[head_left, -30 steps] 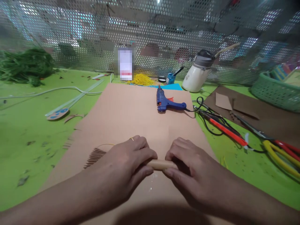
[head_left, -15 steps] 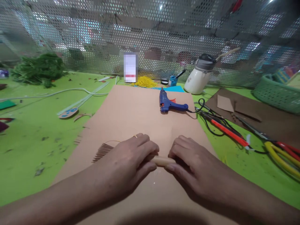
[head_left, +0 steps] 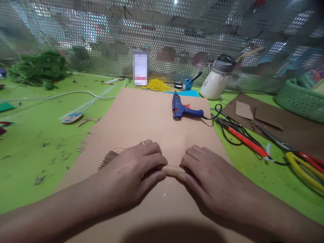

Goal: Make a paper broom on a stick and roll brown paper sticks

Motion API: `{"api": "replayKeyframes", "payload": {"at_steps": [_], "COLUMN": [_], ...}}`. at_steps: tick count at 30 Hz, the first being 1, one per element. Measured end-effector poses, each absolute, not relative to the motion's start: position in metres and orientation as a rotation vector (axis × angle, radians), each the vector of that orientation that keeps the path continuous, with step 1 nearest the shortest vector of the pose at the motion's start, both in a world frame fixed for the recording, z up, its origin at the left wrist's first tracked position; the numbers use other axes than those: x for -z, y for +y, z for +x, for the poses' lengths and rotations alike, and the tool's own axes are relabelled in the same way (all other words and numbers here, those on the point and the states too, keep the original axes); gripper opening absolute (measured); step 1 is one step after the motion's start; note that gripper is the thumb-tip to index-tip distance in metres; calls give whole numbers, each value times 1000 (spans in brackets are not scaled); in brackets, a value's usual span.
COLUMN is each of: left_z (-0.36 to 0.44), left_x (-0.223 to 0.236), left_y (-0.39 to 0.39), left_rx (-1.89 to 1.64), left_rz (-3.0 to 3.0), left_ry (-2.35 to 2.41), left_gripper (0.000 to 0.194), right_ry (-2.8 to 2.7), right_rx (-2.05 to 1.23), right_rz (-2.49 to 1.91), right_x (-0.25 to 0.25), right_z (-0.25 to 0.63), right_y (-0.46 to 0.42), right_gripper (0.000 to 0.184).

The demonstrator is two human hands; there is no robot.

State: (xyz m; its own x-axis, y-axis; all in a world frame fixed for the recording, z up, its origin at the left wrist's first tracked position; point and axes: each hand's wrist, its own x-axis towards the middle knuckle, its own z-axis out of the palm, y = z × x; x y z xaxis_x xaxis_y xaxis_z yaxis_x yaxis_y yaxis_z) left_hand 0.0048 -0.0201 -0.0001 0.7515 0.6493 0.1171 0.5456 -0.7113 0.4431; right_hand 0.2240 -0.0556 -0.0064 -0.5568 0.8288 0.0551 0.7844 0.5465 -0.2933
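Observation:
Between my hands lies a short tan roll [head_left: 172,170], which looks like rolled paper. My left hand [head_left: 138,168] pinches its left end, with the thumb below and the fingers curled over. My right hand [head_left: 205,172] grips the other end the same way, and its fingers hide that tip. Under both hands spreads a large tan sheet [head_left: 146,118]. A fringed brown paper strip [head_left: 107,159] sticks out beyond my left hand, partly covered by it. Farther back on the sheet rests a blue hot glue gun [head_left: 186,108], its nozzle pointing away.
Right of the sheet are a red-handled tool [head_left: 248,141], black cords and yellow-and-red-handled scissors [head_left: 301,162]. A white jug [head_left: 215,82], a small blue bottle [head_left: 187,84] and yellow strands [head_left: 158,85] stand behind. A green basket [head_left: 298,101] sits at right, green strands [head_left: 37,69] at left.
Both hands keep hold of the tan roll. My left hand and the roll have shifted slightly left; less of the roll shows between the fingers. The view has tilted a little.

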Motion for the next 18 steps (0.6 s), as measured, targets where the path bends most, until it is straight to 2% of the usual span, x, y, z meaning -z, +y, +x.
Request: {"api": "replayKeyframes", "payload": {"at_steps": [3, 9, 18], "left_z": [5, 5, 7], "left_x": [3, 2, -2], "left_y": [-22, -21, -18], "left_rx": [-390, -348, -235], "left_rz": [2611, 2591, 2508], "left_ry": [930, 949, 975], "left_gripper": [27, 23, 23], "right_ry": [-2599, -2479, -2431], "right_rx": [-360, -466, -563], "right_rz": [-1357, -1441, -1337], "right_x": [6, 2, 7], "right_z": [225, 230, 230], "right_y": [-54, -51, -58], "right_gripper": [25, 17, 8]}}
